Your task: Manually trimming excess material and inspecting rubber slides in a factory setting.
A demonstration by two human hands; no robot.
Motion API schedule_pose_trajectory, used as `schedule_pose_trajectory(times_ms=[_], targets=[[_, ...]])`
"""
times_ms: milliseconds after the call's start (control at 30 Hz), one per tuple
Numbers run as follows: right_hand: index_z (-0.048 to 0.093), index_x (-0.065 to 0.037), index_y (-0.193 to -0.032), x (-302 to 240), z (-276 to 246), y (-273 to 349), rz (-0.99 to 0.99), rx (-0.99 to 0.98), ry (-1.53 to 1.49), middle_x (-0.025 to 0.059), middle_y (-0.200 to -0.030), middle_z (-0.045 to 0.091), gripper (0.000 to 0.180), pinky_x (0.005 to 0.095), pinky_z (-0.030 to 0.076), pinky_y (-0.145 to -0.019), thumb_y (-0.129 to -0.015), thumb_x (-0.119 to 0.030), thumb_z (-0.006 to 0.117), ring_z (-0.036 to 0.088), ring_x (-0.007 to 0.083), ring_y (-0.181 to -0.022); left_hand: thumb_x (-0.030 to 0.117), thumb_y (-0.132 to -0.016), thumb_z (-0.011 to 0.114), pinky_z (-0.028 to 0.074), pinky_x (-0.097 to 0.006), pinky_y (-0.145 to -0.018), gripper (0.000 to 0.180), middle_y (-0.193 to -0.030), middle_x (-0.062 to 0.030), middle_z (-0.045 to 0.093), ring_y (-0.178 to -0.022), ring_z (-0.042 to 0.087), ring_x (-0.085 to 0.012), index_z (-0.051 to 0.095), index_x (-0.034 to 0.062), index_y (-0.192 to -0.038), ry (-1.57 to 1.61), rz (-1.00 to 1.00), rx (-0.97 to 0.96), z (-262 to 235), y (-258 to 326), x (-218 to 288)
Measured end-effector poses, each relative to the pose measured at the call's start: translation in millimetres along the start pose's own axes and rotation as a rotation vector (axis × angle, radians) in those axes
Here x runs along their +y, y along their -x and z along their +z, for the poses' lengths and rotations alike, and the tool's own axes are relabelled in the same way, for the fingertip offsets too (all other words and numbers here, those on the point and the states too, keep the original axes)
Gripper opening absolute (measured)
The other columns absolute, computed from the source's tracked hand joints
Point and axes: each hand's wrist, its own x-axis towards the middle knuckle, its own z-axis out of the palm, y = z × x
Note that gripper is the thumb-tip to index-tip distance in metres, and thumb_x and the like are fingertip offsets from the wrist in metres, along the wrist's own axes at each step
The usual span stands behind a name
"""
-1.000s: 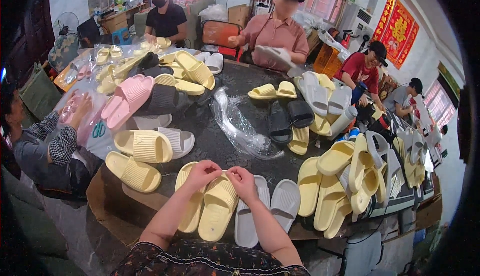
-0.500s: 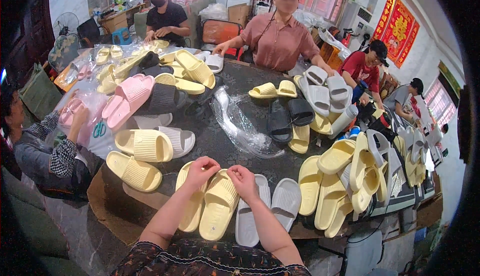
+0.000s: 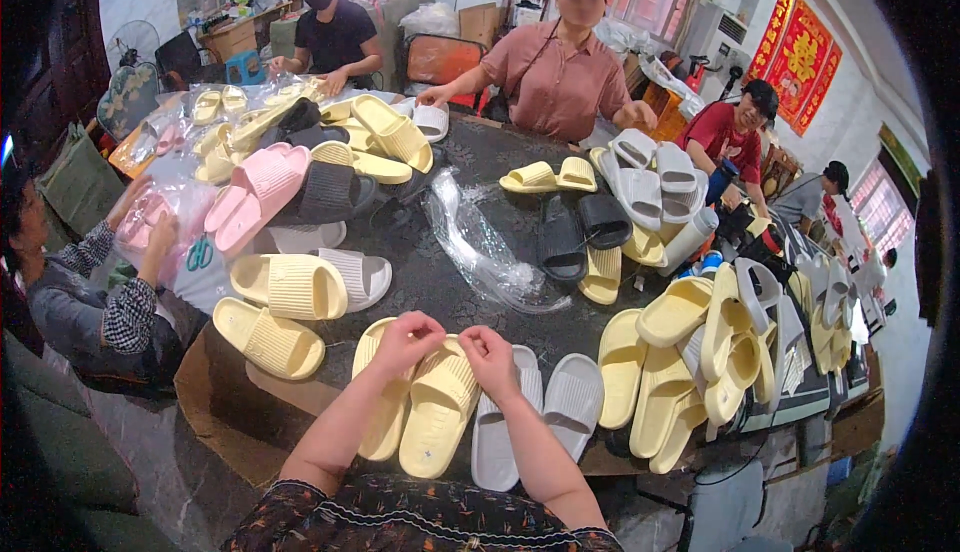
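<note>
Head view: both our hands, left (image 3: 408, 337) and right (image 3: 490, 352), pinched shut over yellow slipper pair (image 3: 425, 407), grip contents too small to tell. Vs 1 s ago hands barely moved, pair same spot at table edge (image 3: 230, 422). Grey slippers (image 3: 530, 417) just beside.

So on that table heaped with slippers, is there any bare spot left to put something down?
Yes: bare dark table shows just beyond the left hand and right hand, between the clear plastic bag and the yellow ribbed slippers. A smaller strip lies near the yellow pair. The right side is stacked tight with yellow slippers.
</note>
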Motion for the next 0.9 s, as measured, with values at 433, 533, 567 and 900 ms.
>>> schedule_pose_trajectory(times_ms=[433, 533, 567, 900], targets=[[0.066, -0.002, -0.091, -1, -1, 1, -0.030, -0.030, 0.148, -0.0008, -0.066, 0.054, 0.015, 0.0251, 0.041, -0.058, -0.084, -0.016, 0.069, 0.047, 0.0069, -0.061, 0.012, -0.080, 0.073, 0.049, -0.026, -0.068, 0.011, -0.080, -0.0020, 0.061, -0.074, 0.059, -0.0100, 0.068, 0.0034, -0.086, 0.081, -0.049, 0.060, 0, 0, -1], [0.066, -0.002, -0.091, -1, -1, 0, -0.151, -0.006, 0.196, -0.0025, -0.068, 0.054, 0.014, 0.0237, 0.041, -0.059, -0.085, -0.014, 0.068, 0.046, 0.0053, -0.062, 0.011, -0.081, 0.072, 0.049, -0.026, -0.070, 0.010, -0.082, -0.0025, 0.062, -0.075, 0.060, -0.0100, 0.068, 0.0036, -0.087, 0.016, -0.042, -0.067, 0, 1, 1], [0.066, -0.002, -0.091, 0, 0, 0, -0.151, -0.007, 0.196, -0.0025, -0.068, 0.054, 0.014, 0.0237, 0.041, -0.059, -0.085, -0.014, 0.068, 0.046, 0.0053, -0.062, 0.010, -0.081, 0.071, 0.049, -0.026, -0.071, 0.010, -0.082, -0.0029, 0.062, -0.075, 0.060, -0.0102, 0.068, 0.0035, -0.087, 0.074, -0.048, 0.018, 0, 0, 0], [0.066, -0.001, -0.094, 11, 1, -2, -0.022, -0.034, 0.035, -0.0018, -0.072, 0.058, 0.014, 0.0227, 0.043, -0.061, -0.088, -0.014, 0.067, 0.049, 0.0052, -0.065, 0.011, -0.081, 0.072, 0.048, -0.025, -0.069, 0.011, -0.081, -0.0011, 0.062, -0.074, 0.059, -0.0085, 0.067, 0.0026, -0.086, 0.113, -0.075, 0.033, 0, -1, 3]])
